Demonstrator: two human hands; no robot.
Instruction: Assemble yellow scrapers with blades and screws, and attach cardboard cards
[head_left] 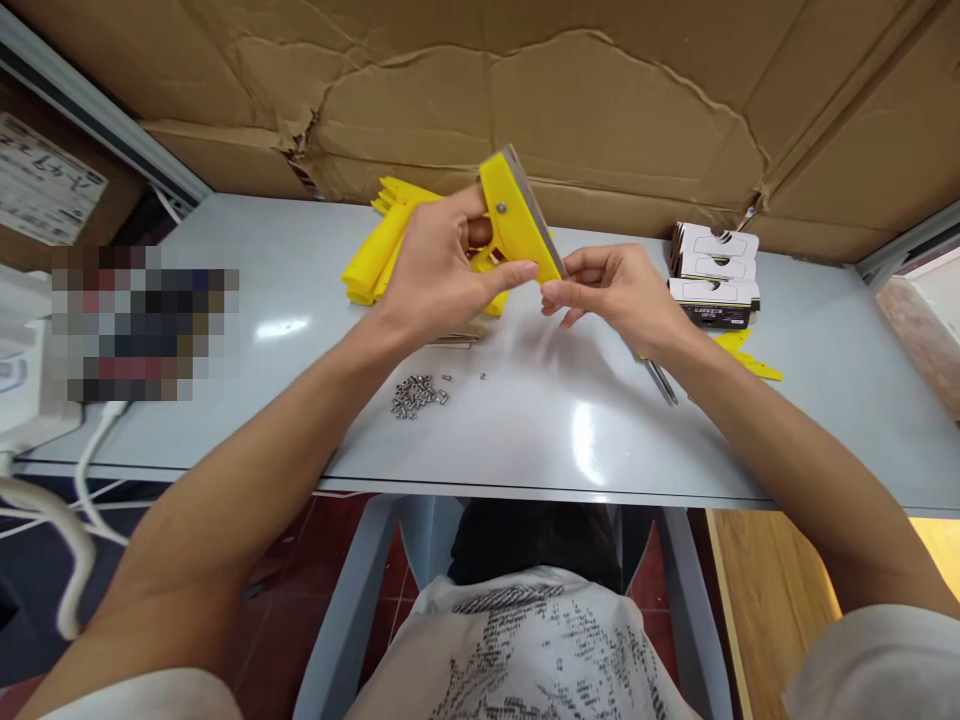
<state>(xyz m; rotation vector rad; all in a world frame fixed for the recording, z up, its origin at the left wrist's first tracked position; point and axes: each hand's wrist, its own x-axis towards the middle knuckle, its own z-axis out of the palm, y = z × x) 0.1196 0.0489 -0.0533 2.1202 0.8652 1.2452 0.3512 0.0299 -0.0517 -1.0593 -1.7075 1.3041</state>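
My left hand [442,262] is closed around a yellow plastic scraper [521,225], lifted above the table and tilted. A grey metal strip [534,205] runs along the scraper's right edge, and a screw [501,208] shows in its side. Thumb and fingers of my right hand [611,285] pinch the scraper's lower corner; whether a small part lies between them is hidden. Behind my left hand lie several yellow plastic handles [375,262], partly covered. On the table below is a pile of small metal screws [414,397], with a few loose ones beside it.
Stacked white-and-black printed boxes [716,280] stand at the back right of the white table [525,455]. Near them lie yellow pieces [750,362]. A metal rod [661,382] sticks out under my right wrist. Cardboard [525,95] walls the back; a cable [88,490] hangs at left.
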